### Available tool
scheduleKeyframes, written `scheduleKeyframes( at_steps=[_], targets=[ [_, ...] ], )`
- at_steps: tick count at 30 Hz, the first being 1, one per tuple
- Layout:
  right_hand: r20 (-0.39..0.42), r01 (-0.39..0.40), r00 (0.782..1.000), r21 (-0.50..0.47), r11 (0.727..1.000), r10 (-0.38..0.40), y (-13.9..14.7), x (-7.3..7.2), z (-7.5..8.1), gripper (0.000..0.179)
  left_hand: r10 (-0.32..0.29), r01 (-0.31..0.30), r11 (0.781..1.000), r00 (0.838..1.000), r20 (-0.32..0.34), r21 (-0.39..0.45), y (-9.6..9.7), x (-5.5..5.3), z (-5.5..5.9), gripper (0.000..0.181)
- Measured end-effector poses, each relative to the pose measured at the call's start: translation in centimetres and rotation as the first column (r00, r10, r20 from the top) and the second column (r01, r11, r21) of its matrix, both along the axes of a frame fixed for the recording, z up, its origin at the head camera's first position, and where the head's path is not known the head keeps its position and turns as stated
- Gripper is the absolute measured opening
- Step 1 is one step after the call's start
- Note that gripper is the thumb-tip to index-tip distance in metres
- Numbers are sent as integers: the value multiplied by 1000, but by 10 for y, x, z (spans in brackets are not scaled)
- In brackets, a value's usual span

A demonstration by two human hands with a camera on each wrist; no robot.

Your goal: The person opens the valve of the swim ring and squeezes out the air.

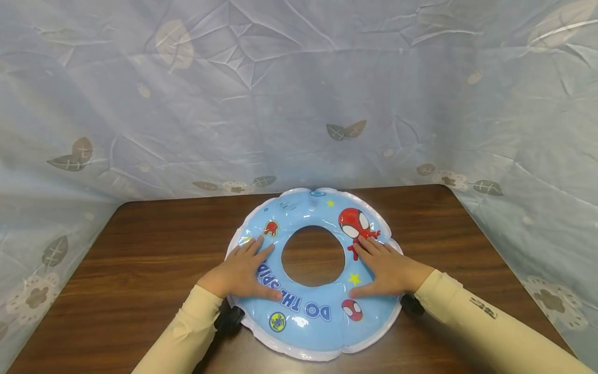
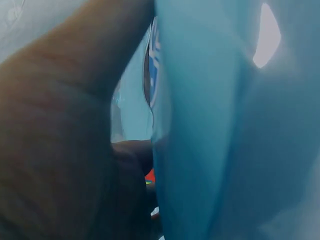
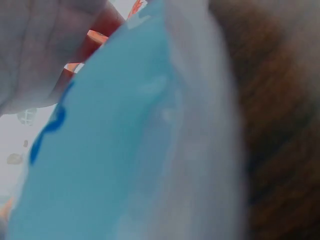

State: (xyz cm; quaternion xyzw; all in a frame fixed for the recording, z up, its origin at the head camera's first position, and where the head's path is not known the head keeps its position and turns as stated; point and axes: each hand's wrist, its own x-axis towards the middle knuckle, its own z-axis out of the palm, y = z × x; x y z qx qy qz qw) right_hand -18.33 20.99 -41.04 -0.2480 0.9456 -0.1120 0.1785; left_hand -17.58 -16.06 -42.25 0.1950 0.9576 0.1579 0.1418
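A blue inflatable swim ring (image 1: 308, 324) with a white edge lies flat on the table, puffed up with air. Printed on it are a red masked cartoon figure, yellow stars and blue lettering. My left hand (image 1: 240, 270) rests on its left side, fingers spread and thumb toward the hole. On the right side my right hand (image 1: 388, 267) lies with spread fingers over part of the red figure. In the left wrist view the swim ring (image 2: 200, 125) fills the right half beside the hand. The right wrist view shows the ring (image 3: 105, 130) under the palm.
The brown wood-grain table (image 1: 154, 259) shows around the ring and through its hole. A pale blue-grey curtain (image 1: 289, 104) with leaf prints hangs behind the table and along both sides. Black wrist devices (image 1: 229, 318) sit beside the ring's lower edges.
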Motion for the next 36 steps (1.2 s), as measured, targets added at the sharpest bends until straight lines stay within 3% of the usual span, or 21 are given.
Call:
scheduleKeyframes(
  at_steps=[4,15,22,29,33,36],
  targets=[
    [17,5,1000,13,1000,-5,-4,1,2,123,7,-7,1000,1000,14,-11,2,1,0,123],
    [14,28,999,48,998,-28,-14,3,4,125,-7,6,991,1000,-8,-136,11,4,1,131],
    [-8,24,1000,62,998,-24,-11,4,2,124,0,1,994,1000,9,-106,14,3,3,131],
    [101,50,994,33,998,-53,-9,-9,18,118,2,3,994,999,46,-110,12,-13,17,119],
    [47,73,996,10,997,-74,-16,-27,33,106,-26,19,994,998,-59,-108,19,-31,33,100],
    [-41,40,998,-10,999,-40,-26,-44,37,100,-78,61,993,982,-171,-103,31,-47,40,90]
  ],
)
